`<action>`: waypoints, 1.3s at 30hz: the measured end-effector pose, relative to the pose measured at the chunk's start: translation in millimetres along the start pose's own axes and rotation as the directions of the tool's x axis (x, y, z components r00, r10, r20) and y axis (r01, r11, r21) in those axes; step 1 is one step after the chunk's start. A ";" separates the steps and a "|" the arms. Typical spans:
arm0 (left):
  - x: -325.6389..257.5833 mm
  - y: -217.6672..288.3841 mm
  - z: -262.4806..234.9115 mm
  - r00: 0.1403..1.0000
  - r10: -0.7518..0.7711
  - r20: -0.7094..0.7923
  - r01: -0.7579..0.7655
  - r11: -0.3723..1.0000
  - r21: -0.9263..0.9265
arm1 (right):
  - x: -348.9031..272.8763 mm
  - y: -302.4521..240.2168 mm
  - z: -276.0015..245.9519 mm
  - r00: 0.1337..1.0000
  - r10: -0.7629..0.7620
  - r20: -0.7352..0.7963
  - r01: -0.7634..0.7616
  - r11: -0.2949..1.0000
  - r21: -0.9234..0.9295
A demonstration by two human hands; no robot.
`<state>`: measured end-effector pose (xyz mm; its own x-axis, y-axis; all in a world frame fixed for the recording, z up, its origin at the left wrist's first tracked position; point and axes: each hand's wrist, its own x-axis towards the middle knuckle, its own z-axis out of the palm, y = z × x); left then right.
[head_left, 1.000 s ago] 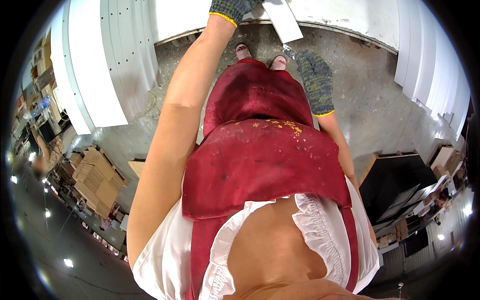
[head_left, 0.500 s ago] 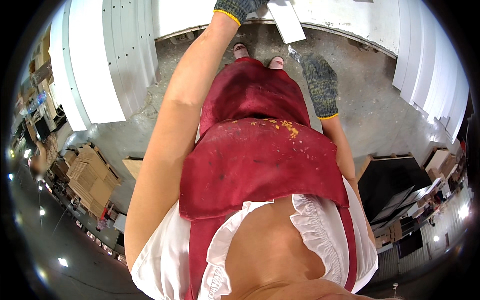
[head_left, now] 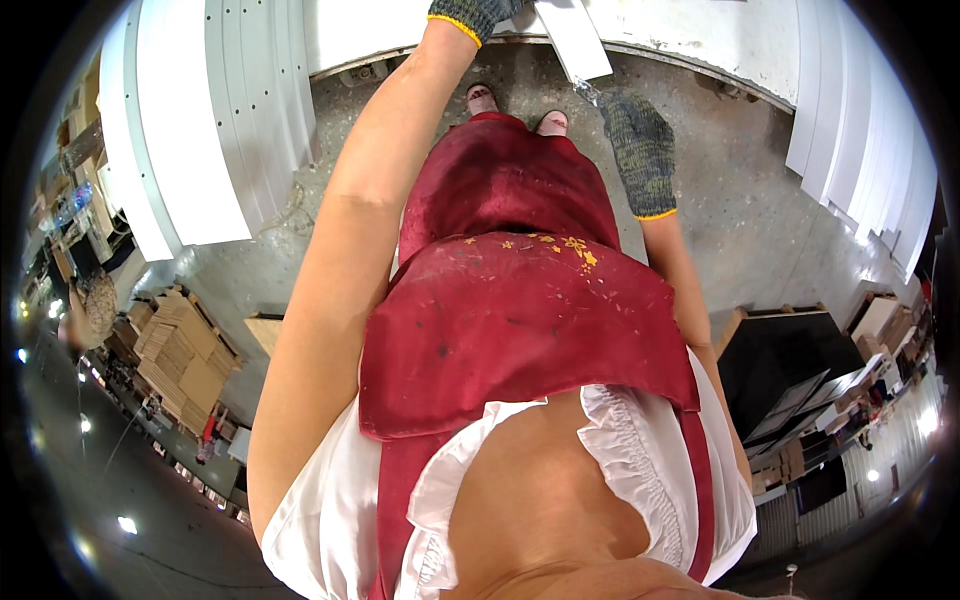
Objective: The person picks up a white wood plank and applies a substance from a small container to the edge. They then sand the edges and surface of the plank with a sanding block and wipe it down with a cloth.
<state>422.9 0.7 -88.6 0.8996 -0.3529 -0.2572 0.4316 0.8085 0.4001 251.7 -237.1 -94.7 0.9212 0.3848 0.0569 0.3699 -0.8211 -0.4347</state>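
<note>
My left hand (head_left: 474, 15), in a dark knitted glove with a yellow cuff, lies at the top of the white work surface (head_left: 690, 32). Its fingers run out of the picture beside a narrow white board (head_left: 577, 42), so their grip is hidden. The board's near end juts over the surface's front edge. To the right, my gloved right hand (head_left: 640, 155) is closed around a small tool with a short metal blade (head_left: 586, 92), smeared whitish, whose handle is covered by the glove. The blade's tip is at or very near the board's lower end.
Long white panels are stacked on the left (head_left: 225, 120) and on the right (head_left: 865, 140). Flattened cardboard (head_left: 185, 360) is piled behind on the left, and a dark stack (head_left: 785, 370) stands on the right. A person (head_left: 95, 310) is at the far left.
My right hand has moved up and slightly left, bringing the blade to the board's end. My left hand and the board stay almost in place.
</note>
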 end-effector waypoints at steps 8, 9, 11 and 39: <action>-1.2 0.6 -2.8 1.000 -0.008 0.020 0.008 1.000 0.002 | -9.6 8.1 0.5 0.994 -0.098 -0.056 0.095 0.994 -0.063; -1.2 -0.3 -2.6 1.000 -0.009 0.026 0.009 1.000 -0.003 | -6.8 6.9 1.6 0.991 -0.109 -0.079 0.104 0.993 -0.055; 0.0 0.1 -1.4 1.000 0.003 -0.007 -0.003 1.000 -0.004 | -1.4 5.9 4.5 0.992 -0.103 -0.076 0.100 0.994 -0.047; -1.5 1.9 -1.7 0.999 -0.050 -0.001 0.050 0.997 -0.058 | -0.8 9.9 -11.4 0.963 0.005 0.271 0.020 0.996 -0.088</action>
<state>422.3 3.6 -89.0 0.8767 -0.3926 -0.2779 0.4715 0.8157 0.3351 256.0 -250.4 -88.8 0.8562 0.4803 -0.1905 0.3970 -0.8475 -0.3524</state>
